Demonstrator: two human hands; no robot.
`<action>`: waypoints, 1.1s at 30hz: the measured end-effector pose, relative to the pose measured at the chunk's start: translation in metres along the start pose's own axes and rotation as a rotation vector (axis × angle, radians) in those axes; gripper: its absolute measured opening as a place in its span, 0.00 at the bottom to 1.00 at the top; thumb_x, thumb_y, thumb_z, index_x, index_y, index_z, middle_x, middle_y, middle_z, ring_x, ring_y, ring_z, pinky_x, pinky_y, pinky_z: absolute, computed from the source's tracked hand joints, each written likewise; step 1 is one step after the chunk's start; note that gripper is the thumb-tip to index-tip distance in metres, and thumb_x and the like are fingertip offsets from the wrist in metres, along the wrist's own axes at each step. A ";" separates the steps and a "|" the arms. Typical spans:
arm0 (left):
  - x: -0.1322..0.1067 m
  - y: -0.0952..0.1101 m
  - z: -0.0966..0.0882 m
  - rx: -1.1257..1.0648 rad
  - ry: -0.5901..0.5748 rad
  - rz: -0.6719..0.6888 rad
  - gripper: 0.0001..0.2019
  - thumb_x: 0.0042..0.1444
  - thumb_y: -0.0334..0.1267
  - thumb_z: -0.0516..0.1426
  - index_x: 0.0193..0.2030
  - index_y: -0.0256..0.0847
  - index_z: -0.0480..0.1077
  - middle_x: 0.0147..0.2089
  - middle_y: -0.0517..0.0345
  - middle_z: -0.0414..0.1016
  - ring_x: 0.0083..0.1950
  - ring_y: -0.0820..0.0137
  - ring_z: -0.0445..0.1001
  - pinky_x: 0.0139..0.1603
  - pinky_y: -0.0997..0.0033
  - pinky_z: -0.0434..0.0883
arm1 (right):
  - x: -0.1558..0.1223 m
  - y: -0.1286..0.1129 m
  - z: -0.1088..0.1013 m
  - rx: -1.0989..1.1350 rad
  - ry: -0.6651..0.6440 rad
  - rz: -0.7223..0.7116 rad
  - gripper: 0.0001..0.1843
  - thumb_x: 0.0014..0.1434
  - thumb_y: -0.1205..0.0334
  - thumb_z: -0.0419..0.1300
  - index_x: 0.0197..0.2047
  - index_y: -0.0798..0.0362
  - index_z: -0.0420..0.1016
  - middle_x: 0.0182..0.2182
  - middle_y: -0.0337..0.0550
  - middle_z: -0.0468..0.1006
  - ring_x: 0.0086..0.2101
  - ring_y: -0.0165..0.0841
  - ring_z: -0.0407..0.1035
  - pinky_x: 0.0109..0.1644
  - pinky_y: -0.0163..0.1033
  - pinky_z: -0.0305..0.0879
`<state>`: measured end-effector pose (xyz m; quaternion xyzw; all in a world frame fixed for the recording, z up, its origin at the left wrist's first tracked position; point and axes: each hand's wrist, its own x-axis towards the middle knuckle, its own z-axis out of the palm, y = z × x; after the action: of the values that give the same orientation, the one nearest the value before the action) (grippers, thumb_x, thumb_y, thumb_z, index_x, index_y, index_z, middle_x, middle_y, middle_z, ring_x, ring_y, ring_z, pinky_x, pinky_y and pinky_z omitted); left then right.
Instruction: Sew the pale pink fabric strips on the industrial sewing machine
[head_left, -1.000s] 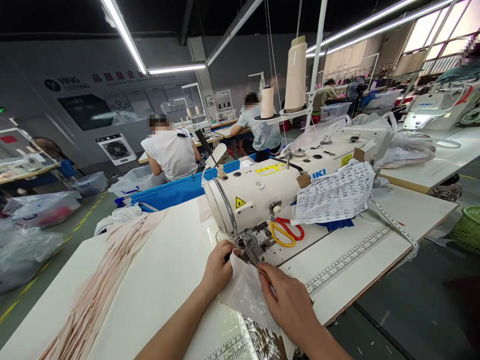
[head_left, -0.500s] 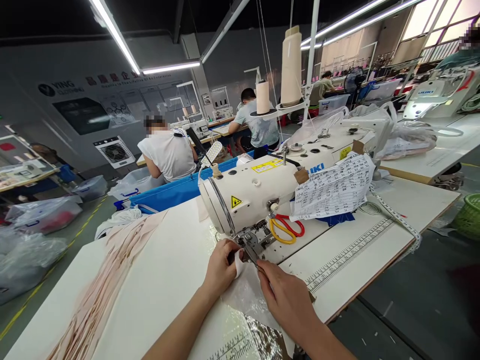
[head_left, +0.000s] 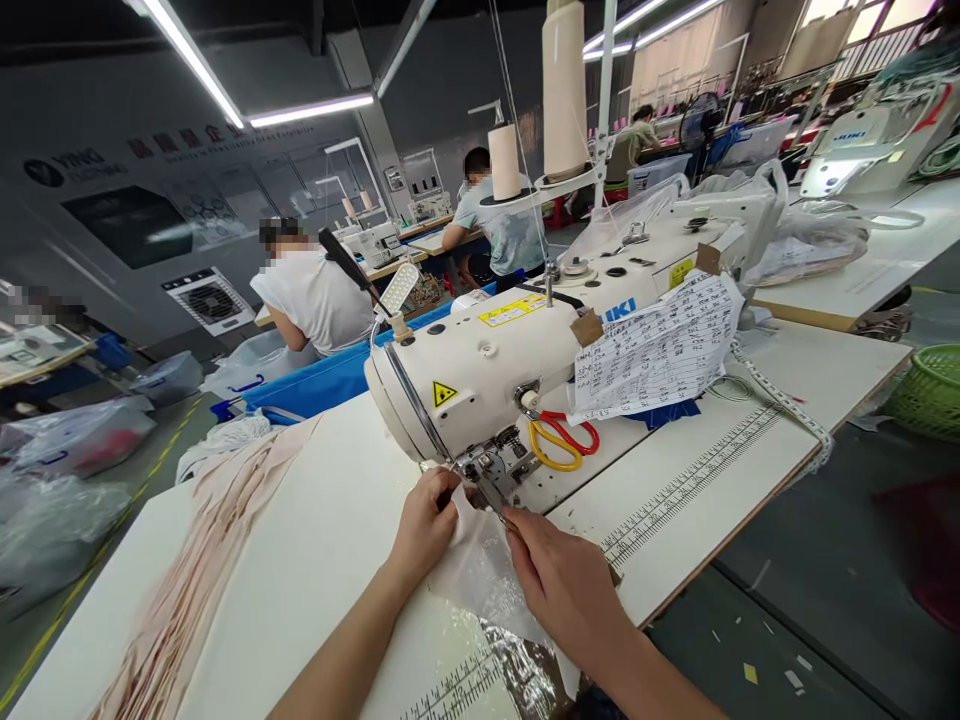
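My left hand (head_left: 421, 530) pinches the upper edge of a thin white fabric piece (head_left: 480, 575) just in front of the needle area (head_left: 491, 475) of a cream sewing machine (head_left: 510, 365). My right hand (head_left: 561, 585) lies on the fabric's right side, fingers closed on its edge and pointing toward the presser foot. The fabric drapes between both hands over the white table (head_left: 337, 520).
A stack of pale pink fabric strips (head_left: 202, 560) runs down the table's left. Red and yellow scissors (head_left: 561, 440) lie under the machine arm, beside a handwritten paper sheet (head_left: 652, 350). Thread cones (head_left: 562, 90) stand behind. Other people sit at machines beyond. A green basket (head_left: 930, 390) is at right.
The view has shifted, so the machine and table sit further left and lower. Both hands stay at the needle, and the fabric edge lifted slightly toward the presser foot.
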<state>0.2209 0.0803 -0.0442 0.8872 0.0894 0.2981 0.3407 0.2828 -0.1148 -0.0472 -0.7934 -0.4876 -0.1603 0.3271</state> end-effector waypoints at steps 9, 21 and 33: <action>-0.002 0.000 0.001 -0.005 0.022 -0.022 0.06 0.55 0.34 0.53 0.29 0.41 0.68 0.32 0.58 0.71 0.36 0.68 0.69 0.37 0.69 0.65 | 0.002 -0.001 0.000 -0.078 -0.023 0.010 0.14 0.65 0.69 0.52 0.51 0.55 0.73 0.36 0.46 0.83 0.27 0.32 0.77 0.25 0.33 0.67; -0.002 -0.004 0.000 0.086 0.070 0.192 0.07 0.56 0.25 0.52 0.33 0.40 0.69 0.35 0.59 0.73 0.37 0.70 0.71 0.35 0.71 0.68 | 0.004 -0.002 0.003 -0.181 0.003 -0.012 0.13 0.62 0.71 0.56 0.50 0.55 0.74 0.33 0.43 0.82 0.25 0.32 0.77 0.22 0.33 0.65; -0.007 0.012 -0.011 0.304 -0.133 0.427 0.17 0.54 0.20 0.48 0.44 0.38 0.72 0.44 0.50 0.73 0.46 0.64 0.72 0.44 0.62 0.76 | -0.054 0.002 -0.031 0.052 -0.078 0.050 0.12 0.62 0.71 0.48 0.44 0.50 0.68 0.28 0.39 0.79 0.21 0.31 0.74 0.19 0.30 0.65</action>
<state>0.2082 0.0749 -0.0330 0.9445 -0.0787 0.2876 0.1380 0.2606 -0.1721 -0.0561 -0.8023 -0.4839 -0.1081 0.3324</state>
